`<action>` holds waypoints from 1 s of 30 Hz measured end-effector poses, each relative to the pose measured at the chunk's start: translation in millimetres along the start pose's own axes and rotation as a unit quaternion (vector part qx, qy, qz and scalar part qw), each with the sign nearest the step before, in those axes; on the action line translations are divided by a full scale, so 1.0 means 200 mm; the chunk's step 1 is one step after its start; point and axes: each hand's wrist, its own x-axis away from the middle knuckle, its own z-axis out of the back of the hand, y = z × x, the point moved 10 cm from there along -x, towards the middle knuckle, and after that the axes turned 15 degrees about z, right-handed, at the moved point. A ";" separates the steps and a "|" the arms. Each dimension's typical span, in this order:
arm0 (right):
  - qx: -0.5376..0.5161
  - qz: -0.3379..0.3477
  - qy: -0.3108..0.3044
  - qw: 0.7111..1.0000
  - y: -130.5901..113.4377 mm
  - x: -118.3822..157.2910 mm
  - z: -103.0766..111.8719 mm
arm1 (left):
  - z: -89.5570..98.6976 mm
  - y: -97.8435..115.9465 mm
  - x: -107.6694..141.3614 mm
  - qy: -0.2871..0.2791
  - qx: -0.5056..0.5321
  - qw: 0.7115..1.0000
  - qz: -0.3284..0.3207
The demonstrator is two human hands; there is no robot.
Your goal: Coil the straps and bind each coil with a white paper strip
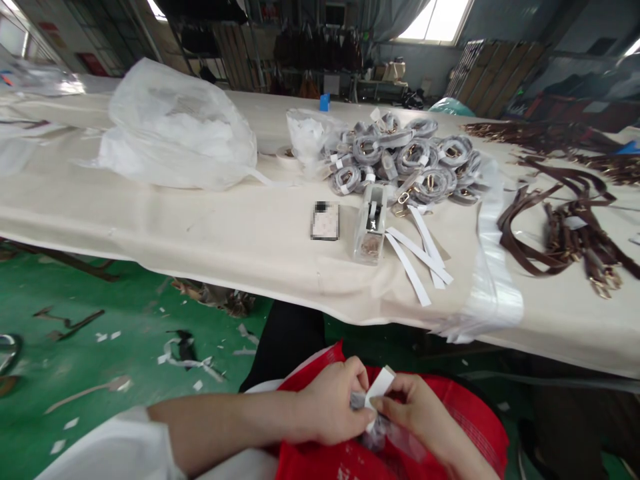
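Over the red apron [310, 460] on my lap, my two hands meet around a small grey bundle in clear plastic [374, 437], perhaps a wrapped strap, mostly hidden by my fingers. My left hand [335, 403] is closed around the bundle, its thumb pressing the lower end of a white paper strip [381, 385]. My right hand [417, 410] pinches that strip from the other side. On the table ahead, a clear tape dispenser [370, 227] stands beside several loose white strips [423, 257].
Coiled straps in plastic [410, 157] are heaped behind the dispenser. Brown straps with metal clasps [565, 227] lie right of clear plastic sleeves [495, 267]. A large plastic bag [175, 133], a tape roll [287, 155] and a blurred square object [325, 223] rest on the cream tabletop [200, 227].
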 end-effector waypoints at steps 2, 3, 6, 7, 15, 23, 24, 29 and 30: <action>0.019 0.014 0.011 1.000 -0.03 -0.01 0.01 | -0.01 -0.02 0.00 -0.002 -0.002 1.000 0.006; 0.050 0.026 0.021 0.998 -0.06 -0.01 0.02 | -0.01 -0.02 -0.01 -0.003 -0.002 1.000 0.007; 0.213 0.091 0.015 0.973 -0.21 0.01 0.02 | -0.02 -0.05 -0.05 -0.018 0.005 1.000 0.003; 0.267 0.121 -0.004 0.956 -0.27 0.02 0.00 | -0.02 -0.07 -0.07 -0.031 0.012 0.999 0.011; 0.492 0.296 -0.091 0.814 -0.29 0.19 -0.17 | -0.13 -0.16 -0.12 -0.239 0.143 0.952 0.124; 0.471 0.316 -0.064 0.821 -0.27 0.18 -0.15 | -0.13 -0.15 -0.13 -0.269 0.145 0.950 0.068; 0.457 0.323 -0.051 0.827 -0.27 0.18 -0.15 | -0.13 -0.15 -0.14 -0.268 0.129 0.953 0.055; 0.436 0.357 0.034 0.826 -0.23 0.19 -0.09 | -0.10 -0.18 -0.16 -0.237 0.193 0.948 0.087; 0.437 0.361 0.051 0.822 -0.21 0.19 -0.08 | -0.09 -0.17 -0.16 -0.231 0.214 0.944 0.093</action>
